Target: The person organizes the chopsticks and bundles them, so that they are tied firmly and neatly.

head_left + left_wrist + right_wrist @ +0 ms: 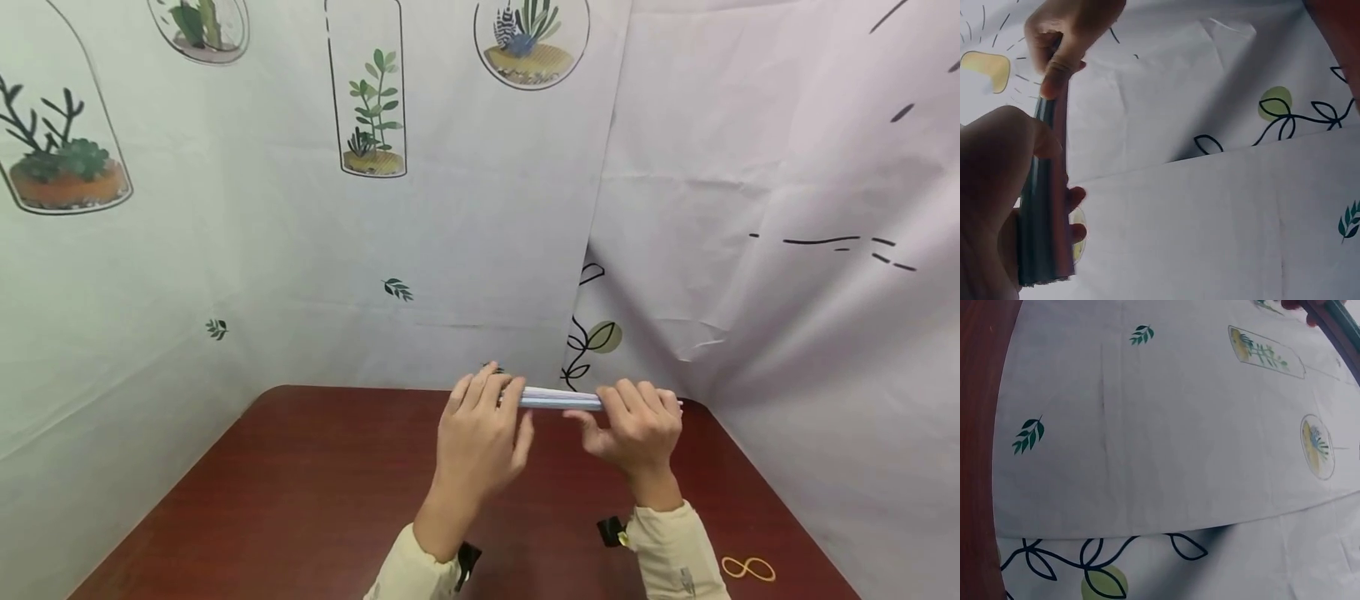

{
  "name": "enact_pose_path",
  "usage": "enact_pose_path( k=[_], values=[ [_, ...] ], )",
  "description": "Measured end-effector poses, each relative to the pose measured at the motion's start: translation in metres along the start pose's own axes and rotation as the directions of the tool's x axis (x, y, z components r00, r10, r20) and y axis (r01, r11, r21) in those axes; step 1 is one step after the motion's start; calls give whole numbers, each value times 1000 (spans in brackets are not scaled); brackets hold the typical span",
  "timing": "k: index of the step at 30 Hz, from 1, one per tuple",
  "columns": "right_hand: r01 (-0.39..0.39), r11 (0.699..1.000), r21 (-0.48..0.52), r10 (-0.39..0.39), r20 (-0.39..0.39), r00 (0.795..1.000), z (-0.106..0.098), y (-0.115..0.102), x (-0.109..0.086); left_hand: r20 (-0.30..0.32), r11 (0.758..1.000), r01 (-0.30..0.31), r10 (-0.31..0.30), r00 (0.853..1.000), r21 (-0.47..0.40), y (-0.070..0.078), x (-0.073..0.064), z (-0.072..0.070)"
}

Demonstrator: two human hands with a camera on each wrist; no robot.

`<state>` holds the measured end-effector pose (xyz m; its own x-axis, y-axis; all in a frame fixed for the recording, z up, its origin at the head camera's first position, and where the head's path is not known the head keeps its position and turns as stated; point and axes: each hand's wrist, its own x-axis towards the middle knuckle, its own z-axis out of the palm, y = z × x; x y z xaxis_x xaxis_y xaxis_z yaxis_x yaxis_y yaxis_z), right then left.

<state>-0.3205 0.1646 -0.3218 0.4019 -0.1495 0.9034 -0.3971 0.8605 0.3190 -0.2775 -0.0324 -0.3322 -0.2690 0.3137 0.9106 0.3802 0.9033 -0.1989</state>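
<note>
One left hand [480, 437], one right hand [636, 423] — gripping a layered bundle [558, 401]; sleeve mark [686, 581] illegible

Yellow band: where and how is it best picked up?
Probably pinch the band at its crossing, from above, with the right hand once free: it lies flat on the table in a figure eight, uncovered, strands meeting there.

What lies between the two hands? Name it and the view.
In the head view, a slim pale bundle spans from left hand to right hand.
</note>
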Motion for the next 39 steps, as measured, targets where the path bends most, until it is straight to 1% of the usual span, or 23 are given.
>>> enact_pose_path(
  k=[4,6,8,11,14,18,21,24,28,30,35,37,39],
  values=[
    [13,1000,-1,-13,-30,999,3,0,-1,15,1000,4,-4,1000,11,0,-2,6],
    [16,1000,-3,-16,-36,999,4,-1,-3,31,999,15,-16,999,40,0,-3,8],
    [18,1000,-11,-18,-34,999,5,-3,-4,32,998,27,-29,999,62,-1,-4,10],
    [21,999,-24,-22,-25,999,6,-6,-5,27,994,43,-45,999,97,-4,-3,14],
    [29,999,-24,-29,-6,1000,6,-8,-7,28,992,50,-53,998,113,-7,-3,17],
    [34,999,8,-34,32,999,6,-7,-9,48,991,49,-56,997,127,-10,-4,18],
    [34,998,45,-37,54,998,6,-5,-11,40,991,62,-67,997,121,-11,-4,18],
    [36,997,70,-40,59,997,6,-3,-12,2,991,77,-78,997,105,-12,-4,18],
    [43,997,62,-45,29,999,7,-2,-11,-44,991,79,-75,996,105,-12,-5,19],
    [44,998,53,-45,13,999,8,-3,-10,-57,991,79,-73,996,107,-11,-6,21],
    [55,998,32,-55,-3,998,7,-6,-6,-129,993,96,-86,988,68,-10,-6,24],
    [52,998,33,-52,15,999,7,-7,-5,-157,994,99,-90,983,53,-12,-5,23],
    [42,998,46,-45,58,997,5,-8,-4,-170,994,94,-85,982,48,-16,-4,23]
  ],
)
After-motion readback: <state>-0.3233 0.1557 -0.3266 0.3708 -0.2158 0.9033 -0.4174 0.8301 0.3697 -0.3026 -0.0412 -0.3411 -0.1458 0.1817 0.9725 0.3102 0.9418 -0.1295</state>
